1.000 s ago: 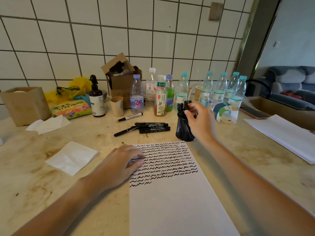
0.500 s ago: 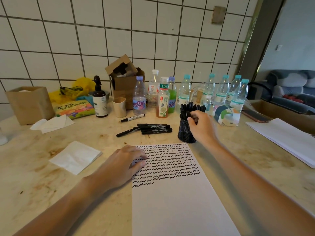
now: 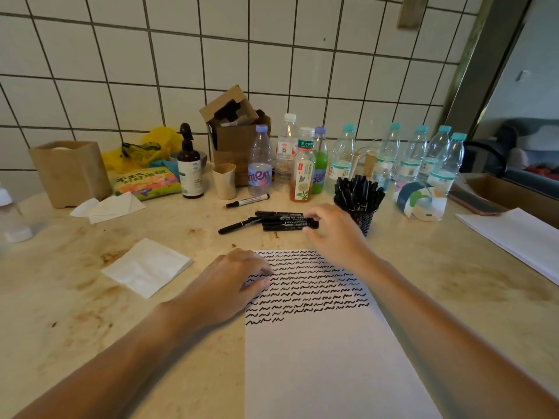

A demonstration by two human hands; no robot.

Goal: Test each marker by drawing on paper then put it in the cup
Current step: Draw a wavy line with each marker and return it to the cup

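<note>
A white sheet of paper [image 3: 326, 358] lies in front of me, its upper part covered with rows of black squiggles. My left hand [image 3: 233, 282] rests flat on the sheet's top left corner. A black mesh cup [image 3: 361, 214] full of black markers stands just beyond the sheet on the right. A small pile of black markers [image 3: 278, 220] lies left of the cup. My right hand [image 3: 329, 229] hovers at the pile's right end, fingers spread and touching the marker tips, holding nothing. One white-barrelled marker [image 3: 248, 201] lies apart behind the pile.
Several water and drink bottles [image 3: 390, 155] line the back by the tiled wall, with a pump bottle [image 3: 190, 173], a beige cup [image 3: 224, 180], cardboard boxes [image 3: 236, 131] and a tape roll [image 3: 420, 201]. Napkins [image 3: 148, 266] lie at left, a paper stack [image 3: 520, 237] and phone [image 3: 475, 204] at right.
My right hand left the mesh cup and moved left and down to the pile of loose markers. The left hand stayed on the paper.
</note>
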